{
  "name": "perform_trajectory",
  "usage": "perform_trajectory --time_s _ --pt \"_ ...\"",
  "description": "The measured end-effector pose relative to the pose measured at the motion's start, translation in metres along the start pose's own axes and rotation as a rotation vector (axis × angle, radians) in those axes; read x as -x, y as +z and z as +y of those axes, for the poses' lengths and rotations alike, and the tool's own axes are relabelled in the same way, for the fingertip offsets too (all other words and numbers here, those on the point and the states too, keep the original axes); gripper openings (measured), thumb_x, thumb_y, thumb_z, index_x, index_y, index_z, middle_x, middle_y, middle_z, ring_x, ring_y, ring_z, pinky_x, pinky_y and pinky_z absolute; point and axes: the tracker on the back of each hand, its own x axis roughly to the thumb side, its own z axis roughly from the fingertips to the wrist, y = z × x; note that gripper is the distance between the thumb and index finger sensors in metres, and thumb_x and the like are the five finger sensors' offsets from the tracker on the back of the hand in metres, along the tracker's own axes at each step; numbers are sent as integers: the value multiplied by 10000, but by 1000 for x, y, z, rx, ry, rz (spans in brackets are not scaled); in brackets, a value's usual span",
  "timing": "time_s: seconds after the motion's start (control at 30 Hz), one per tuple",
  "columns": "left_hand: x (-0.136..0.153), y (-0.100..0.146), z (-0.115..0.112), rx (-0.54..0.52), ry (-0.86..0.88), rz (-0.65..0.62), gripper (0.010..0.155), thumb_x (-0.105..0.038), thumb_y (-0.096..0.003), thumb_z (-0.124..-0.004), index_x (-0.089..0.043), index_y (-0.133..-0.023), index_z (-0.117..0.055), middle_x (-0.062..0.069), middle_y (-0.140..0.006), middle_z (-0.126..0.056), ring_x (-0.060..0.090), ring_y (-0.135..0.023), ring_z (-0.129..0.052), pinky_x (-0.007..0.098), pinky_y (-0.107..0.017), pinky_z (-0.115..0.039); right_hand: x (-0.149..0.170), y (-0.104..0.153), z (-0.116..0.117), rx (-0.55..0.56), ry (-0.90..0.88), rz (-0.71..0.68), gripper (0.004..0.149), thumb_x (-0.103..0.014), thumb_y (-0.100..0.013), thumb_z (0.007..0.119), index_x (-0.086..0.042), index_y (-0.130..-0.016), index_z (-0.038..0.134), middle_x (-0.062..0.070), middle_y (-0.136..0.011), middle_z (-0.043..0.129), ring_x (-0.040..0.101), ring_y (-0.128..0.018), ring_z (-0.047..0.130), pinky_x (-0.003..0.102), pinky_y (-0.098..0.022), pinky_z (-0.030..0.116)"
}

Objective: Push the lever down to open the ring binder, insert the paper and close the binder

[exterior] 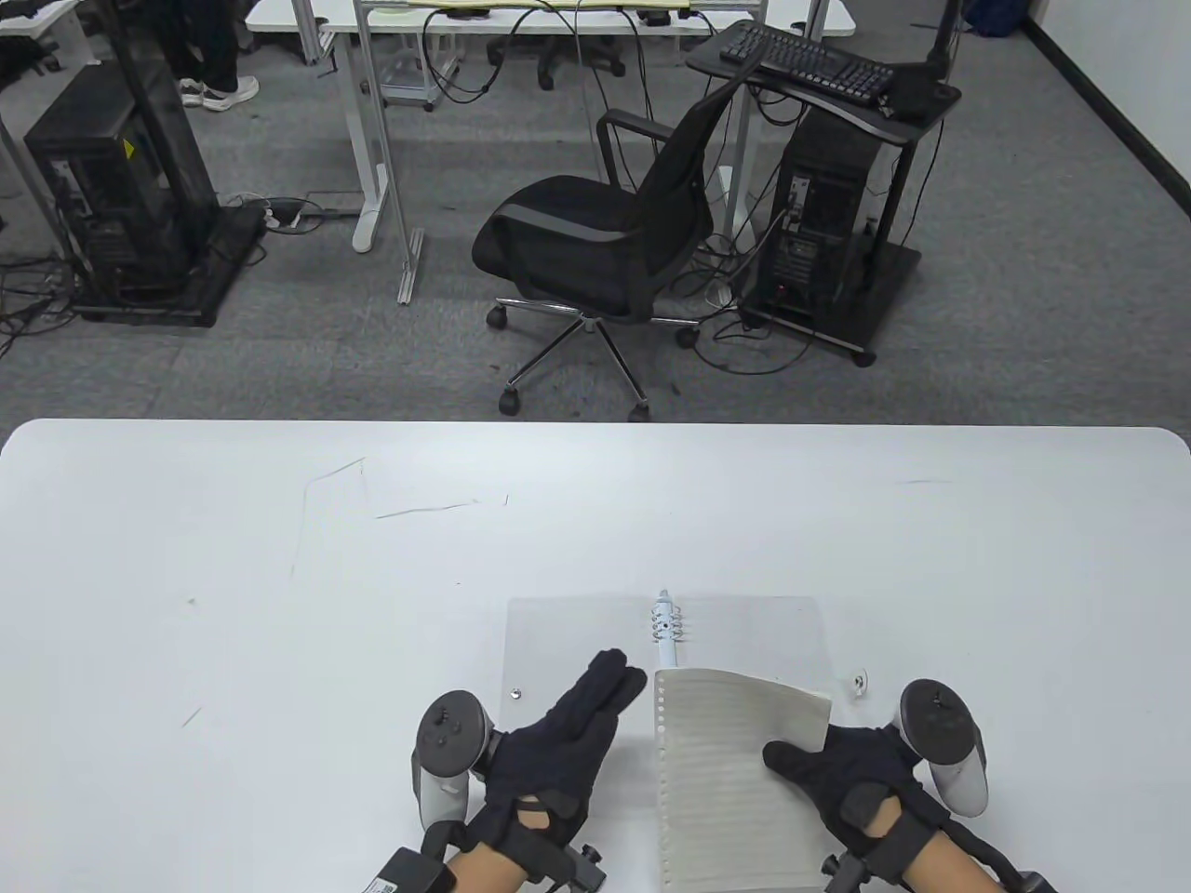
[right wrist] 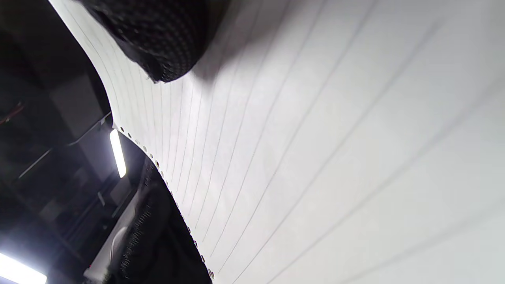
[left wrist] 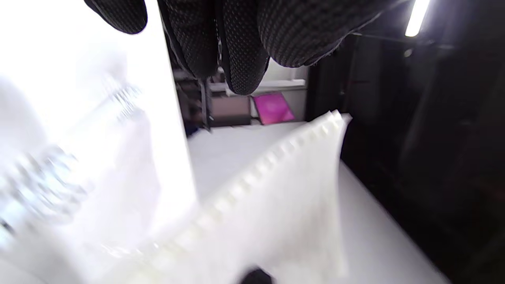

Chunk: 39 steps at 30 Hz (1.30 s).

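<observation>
A clear-covered ring binder point(exterior: 558, 642) lies open flat near the table's front edge, its white spine with metal rings point(exterior: 667, 625) running away from me. A stack of lined, hole-punched paper point(exterior: 730, 772) is lifted above the right cover, its far edge curling up. My right hand point(exterior: 828, 767) pinches the paper's right edge, thumb on top. My left hand point(exterior: 582, 721) lies flat with straight fingers on the left cover, fingertips close to the paper's punched edge. The right wrist view is filled by the lined sheet point(right wrist: 315, 157); the left wrist view shows the punched edge point(left wrist: 284, 157), blurred.
A small white clip point(exterior: 860, 684) lies on the table just right of the binder. Beyond the table's far edge stand an office chair point(exterior: 605, 251) and computer carts on grey carpet.
</observation>
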Motion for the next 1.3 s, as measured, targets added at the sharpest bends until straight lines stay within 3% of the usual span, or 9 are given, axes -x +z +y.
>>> perform_trajectory --time_s 0.1,0.23,0.37,0.57,0.8,0.93,1.07,1.3 --pt "9 -5 4 6 -234 138 572 -372 -518 -741 -401 -1047 -527 -33 -1180 -517 337 -1144 -414 641 -757 -346 5 1 -7 5 -25 59 467 -334 -471 801 -163 -903 841 58 -739 1058 292 -449 1151 419 -290 965" --pt "33 -14 0 158 -596 384 678 -476 -511 -714 -419 -1066 -330 -118 -1179 -148 286 -1085 -33 575 -715 -134 13 1 -15 10 -28 144 466 -334 -477 799 -149 -902 841 63 -733 1059 290 -440 1155 416 -284 968" --pt "49 -20 -4 227 -764 516 797 -595 -478 -708 -434 -1036 -163 -170 -1121 27 222 -1014 134 533 -682 -32 21 1 -23 9 -53 206 468 -328 -479 798 -116 -894 844 80 -715 1064 286 -415 1164 410 -263 976" --pt "62 -23 -8 311 -846 627 824 -634 -472 -671 -425 -1018 -90 -157 -1079 117 206 -963 214 523 -666 10 32 2 -31 24 -71 288 476 -317 -476 795 -71 -879 849 97 -676 1077 279 -359 1180 402 -223 988" --pt "60 -24 -10 308 -857 637 820 -633 -472 -671 -424 -1026 -103 -147 -1086 113 220 -971 209 534 -673 4 36 -4 -31 31 -109 401 477 -313 -476 796 -51 -871 854 106 -651 1088 278 -335 1186 404 -207 990" --pt "60 -24 -10 308 -862 635 818 -633 -472 -667 -423 -1026 -104 -141 -1085 113 224 -972 208 537 -673 3 20 -26 -30 -10 -55 490 479 -316 -478 795 -44 -867 858 105 -641 1093 274 -320 1191 395 -192 994" --pt "60 -24 -10 316 -868 636 819 -638 -474 -662 -425 -1026 -96 -138 -1083 119 227 -970 210 539 -673 1 -4 -65 -35 -52 20 599 478 -321 -479 792 -51 -867 859 95 -637 1096 259 -316 1193 386 -191 997" --pt "59 -24 -10 314 -868 644 820 -638 -475 -669 -425 -1028 -102 -133 -1082 115 228 -975 202 539 -677 -5 -14 -112 -40 -23 125 752 479 -320 -477 793 -51 -866 860 94 -637 1097 259 -315 1192 384 -190 997"
